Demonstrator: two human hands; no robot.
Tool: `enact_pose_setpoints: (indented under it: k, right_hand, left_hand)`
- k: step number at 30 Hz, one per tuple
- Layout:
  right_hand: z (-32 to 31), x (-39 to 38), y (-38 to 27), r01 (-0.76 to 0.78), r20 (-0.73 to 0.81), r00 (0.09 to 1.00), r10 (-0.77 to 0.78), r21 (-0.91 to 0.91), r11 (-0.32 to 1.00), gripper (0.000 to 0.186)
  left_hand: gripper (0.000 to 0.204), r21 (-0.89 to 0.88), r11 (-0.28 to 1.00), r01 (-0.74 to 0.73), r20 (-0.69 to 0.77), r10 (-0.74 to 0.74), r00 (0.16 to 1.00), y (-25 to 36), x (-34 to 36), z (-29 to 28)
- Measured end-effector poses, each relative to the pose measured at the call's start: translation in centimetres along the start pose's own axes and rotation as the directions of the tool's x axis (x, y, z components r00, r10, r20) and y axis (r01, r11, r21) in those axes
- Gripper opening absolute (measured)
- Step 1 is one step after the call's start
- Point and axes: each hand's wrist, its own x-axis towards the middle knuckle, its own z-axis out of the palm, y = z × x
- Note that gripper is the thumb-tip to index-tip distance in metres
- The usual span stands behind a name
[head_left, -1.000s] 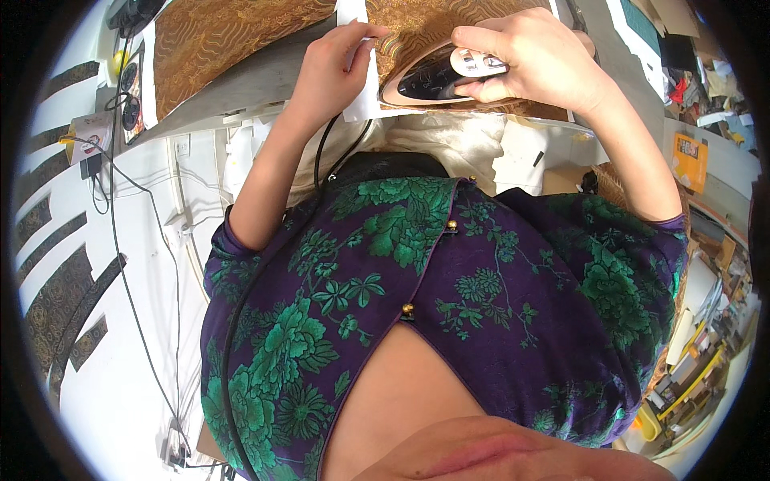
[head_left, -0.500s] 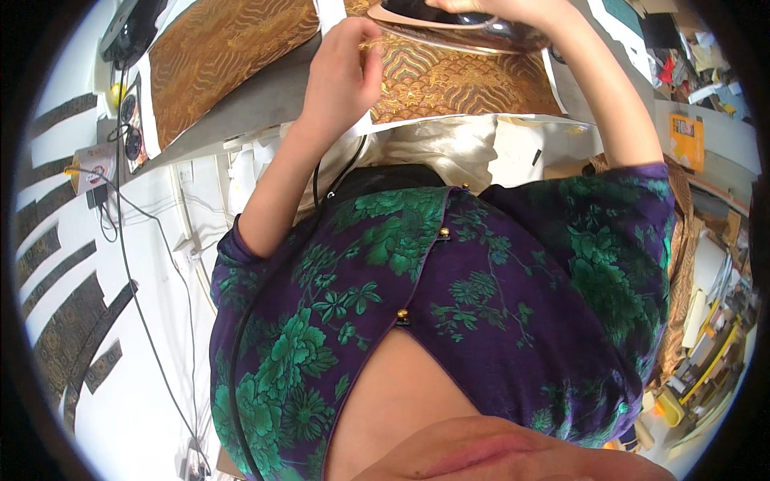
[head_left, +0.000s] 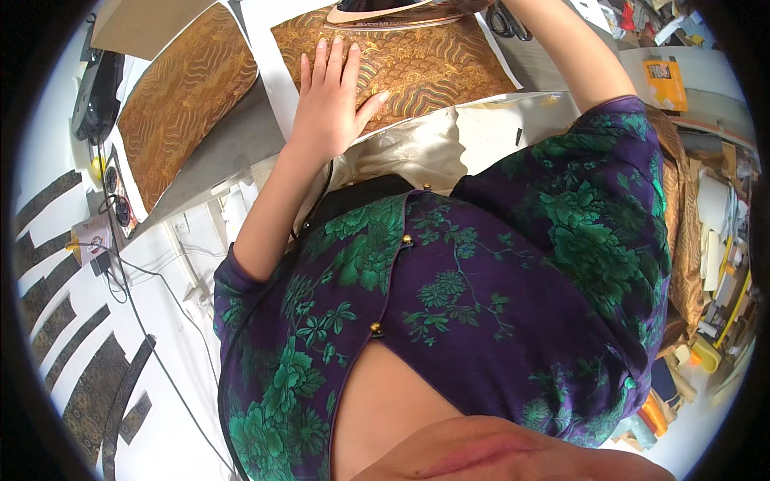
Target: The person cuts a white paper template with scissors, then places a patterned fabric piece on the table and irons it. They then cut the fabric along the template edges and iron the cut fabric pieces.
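Observation:
My left hand point(head_left: 327, 104) lies flat on a brown and gold patterned brocade piece point(head_left: 449, 76), its fingers spread toward the far side. Just beyond the fingertips, a dark iron with a copper-coloured rim point(head_left: 409, 19) rests on the same brocade, partly cut off by the upper edge. My right forearm point(head_left: 561, 48) reaches up past the right of the iron. The right hand itself is outside the picture, so its grip does not show. White backing borders the brocade. A second, curved brocade piece point(head_left: 188, 96) lies to the left on the grey table.
Dark-handled scissors point(head_left: 507, 22) lie right of the iron. A black device point(head_left: 98, 100) stands at the far left. Cream satin point(head_left: 409, 152) hangs below the table's front edge. Cables point(head_left: 152, 337) run down the left, near dark patterned strips point(head_left: 96, 377). Clutter fills the right side.
My left hand has gone from raised with curled fingers to flat and spread on the brocade. The view has shifted; the iron appears farther up and left, and my right hand has left the picture.

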Motion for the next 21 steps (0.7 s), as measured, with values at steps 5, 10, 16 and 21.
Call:
enact_pose_setpoints:
  k: [5,10,16,21]
  right_hand:
    - [-0.2,-0.6,0.1,0.023,0.021,1.0,-0.023,-0.006,1.0,0.052]
    - [-1.0,-2.0,-1.3,0.005,0.051,0.999,-0.003,-0.051,0.999,0.049]
    - [-1.0,-3.6,-2.4,0.017,0.074,0.997,-0.02,0.049,0.999,0.05]
    - [-1.1,-4.3,-3.3,0.045,0.096,0.994,-0.046,0.016,0.999,0.049]
  left_hand:
    - [0.084,0.049,0.999,-0.003,0.0,0.003,1.0,-0.1,-0.4,0.2]
    - [0.074,-0.092,0.995,0.025,-0.032,-0.028,0.999,-0.6,-0.4,0.3]
    - [0.064,-0.137,0.99,0.013,-0.036,-0.018,0.999,-1.7,-0.4,-0.1]
    - [0.061,-0.126,0.992,0.01,-0.038,-0.015,0.999,-2.0,-0.4,-0.2]
